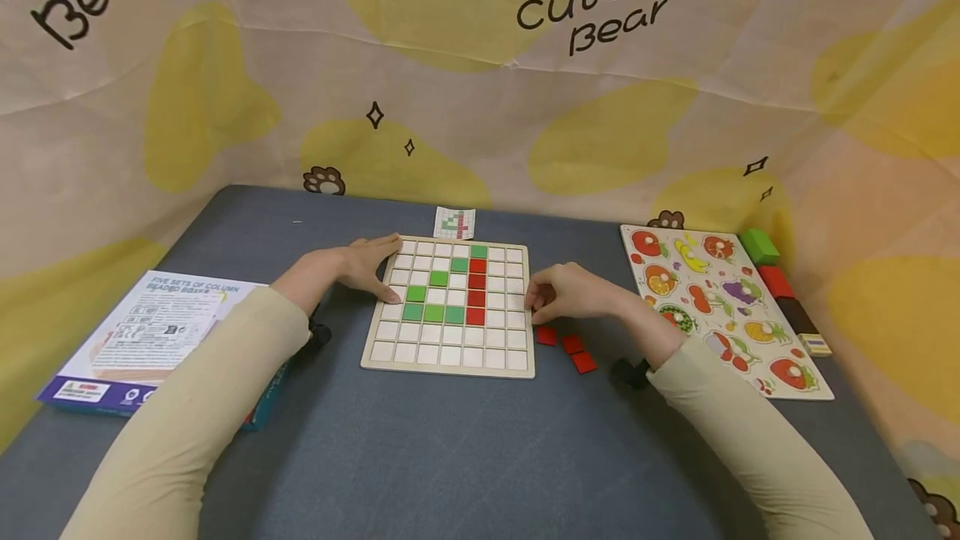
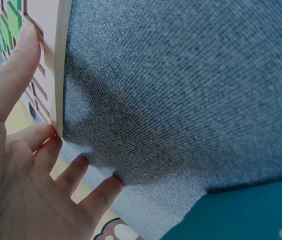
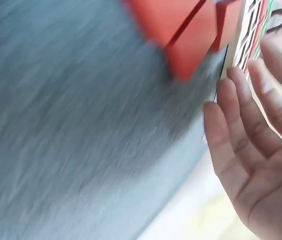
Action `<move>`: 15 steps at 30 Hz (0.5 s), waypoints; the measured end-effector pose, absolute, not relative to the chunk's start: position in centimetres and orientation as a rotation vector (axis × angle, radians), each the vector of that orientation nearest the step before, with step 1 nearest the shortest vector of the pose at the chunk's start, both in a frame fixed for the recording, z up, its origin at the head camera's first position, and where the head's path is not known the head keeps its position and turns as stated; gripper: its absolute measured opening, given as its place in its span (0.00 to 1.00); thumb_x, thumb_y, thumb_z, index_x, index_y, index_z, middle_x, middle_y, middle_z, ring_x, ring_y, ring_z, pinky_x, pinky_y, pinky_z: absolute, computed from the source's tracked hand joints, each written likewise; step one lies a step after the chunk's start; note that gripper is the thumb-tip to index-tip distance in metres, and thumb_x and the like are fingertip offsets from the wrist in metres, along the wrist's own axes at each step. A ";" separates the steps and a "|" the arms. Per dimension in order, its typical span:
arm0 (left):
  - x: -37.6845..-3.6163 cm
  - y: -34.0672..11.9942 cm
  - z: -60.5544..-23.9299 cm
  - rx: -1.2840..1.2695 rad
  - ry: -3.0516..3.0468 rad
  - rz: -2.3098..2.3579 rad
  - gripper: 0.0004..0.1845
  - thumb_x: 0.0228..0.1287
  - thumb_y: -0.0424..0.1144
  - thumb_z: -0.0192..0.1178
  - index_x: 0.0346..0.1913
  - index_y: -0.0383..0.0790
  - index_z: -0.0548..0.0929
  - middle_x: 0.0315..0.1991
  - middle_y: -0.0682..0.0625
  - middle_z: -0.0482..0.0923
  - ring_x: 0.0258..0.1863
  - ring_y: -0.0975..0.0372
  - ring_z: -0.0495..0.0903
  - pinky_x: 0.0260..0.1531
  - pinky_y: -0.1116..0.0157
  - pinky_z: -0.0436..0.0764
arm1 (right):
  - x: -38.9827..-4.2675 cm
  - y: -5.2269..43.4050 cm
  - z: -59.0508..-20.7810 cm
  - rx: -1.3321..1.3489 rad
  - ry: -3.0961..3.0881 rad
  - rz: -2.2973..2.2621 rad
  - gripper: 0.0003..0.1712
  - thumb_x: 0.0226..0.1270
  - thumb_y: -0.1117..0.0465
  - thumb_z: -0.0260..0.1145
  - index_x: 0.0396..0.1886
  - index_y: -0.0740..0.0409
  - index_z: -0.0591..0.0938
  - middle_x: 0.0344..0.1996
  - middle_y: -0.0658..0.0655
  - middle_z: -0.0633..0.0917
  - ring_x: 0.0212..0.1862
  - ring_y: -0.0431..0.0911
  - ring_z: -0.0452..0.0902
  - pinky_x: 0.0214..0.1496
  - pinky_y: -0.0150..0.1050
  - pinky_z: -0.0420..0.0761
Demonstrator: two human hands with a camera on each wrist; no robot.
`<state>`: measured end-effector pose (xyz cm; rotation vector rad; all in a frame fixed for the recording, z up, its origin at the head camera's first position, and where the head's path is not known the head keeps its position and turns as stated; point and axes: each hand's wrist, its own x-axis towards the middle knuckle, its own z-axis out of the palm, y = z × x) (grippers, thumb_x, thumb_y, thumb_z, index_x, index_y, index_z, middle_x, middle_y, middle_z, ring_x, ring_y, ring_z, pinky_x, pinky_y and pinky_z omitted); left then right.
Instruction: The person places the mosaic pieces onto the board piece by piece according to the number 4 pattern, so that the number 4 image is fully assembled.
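Wood makes up the square grid board [image 1: 448, 308] at table centre, its shallow cells filled with flat white, green and red tiles. The left hand [image 1: 358, 267] lies flat at the board's 9 o'clock edge, fingers straight, gripping nothing. The right hand [image 1: 572, 292] rests at 3 o'clock, fingers loosely bent against the rim, with three loose red tiles [image 1: 567, 348] just beside it. A fruit peg puzzle [image 1: 712, 307] lies further right and a printed box [image 1: 150, 332] at left.

Left wrist: straight fingertips [image 2: 46, 132] touch the board's pale edge [image 2: 61, 65] on coarse grey cloth [image 2: 181, 100].

Right wrist: relaxed fingers [image 3: 241, 115] touch the board's edge [image 3: 236, 45]; blurred red tiles [image 3: 181, 30] lie beside it.
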<state>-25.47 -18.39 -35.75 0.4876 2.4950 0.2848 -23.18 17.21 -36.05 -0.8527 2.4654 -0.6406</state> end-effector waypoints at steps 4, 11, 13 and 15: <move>-25.5 -18.4 -35.7 0.491 2.500 0.280 0.56 0.62 0.56 0.66 0.80 0.38 0.42 0.81 0.37 0.33 0.77 0.31 0.37 0.73 0.30 0.47 | -22.9 18.5 -35.9 -0.838 2.427 -0.582 0.14 0.56 0.55 0.77 0.39 0.55 0.83 0.33 0.50 0.87 0.36 0.39 0.80 0.41 0.33 0.80; -25.5 -18.4 -35.8 0.489 2.495 0.277 0.57 0.62 0.57 0.66 0.80 0.37 0.42 0.81 0.37 0.33 0.77 0.31 0.37 0.73 0.30 0.46 | -21.9 19.2 -36.5 -0.846 2.458 -0.516 0.18 0.53 0.51 0.79 0.37 0.54 0.83 0.36 0.52 0.84 0.39 0.41 0.77 0.44 0.33 0.79; -25.6 -18.4 -35.8 0.488 2.494 0.279 0.57 0.62 0.57 0.66 0.80 0.38 0.42 0.81 0.37 0.33 0.77 0.31 0.37 0.73 0.29 0.46 | -21.7 19.1 -36.6 -0.860 2.472 -0.518 0.16 0.54 0.52 0.79 0.36 0.54 0.83 0.35 0.52 0.83 0.39 0.42 0.77 0.44 0.33 0.78; -25.6 -18.4 -35.8 0.488 2.494 0.278 0.57 0.62 0.57 0.66 0.80 0.38 0.42 0.81 0.37 0.33 0.77 0.31 0.37 0.72 0.29 0.47 | -21.6 19.1 -36.6 -0.868 2.484 -0.523 0.14 0.54 0.54 0.78 0.35 0.53 0.83 0.35 0.52 0.82 0.38 0.42 0.76 0.43 0.32 0.78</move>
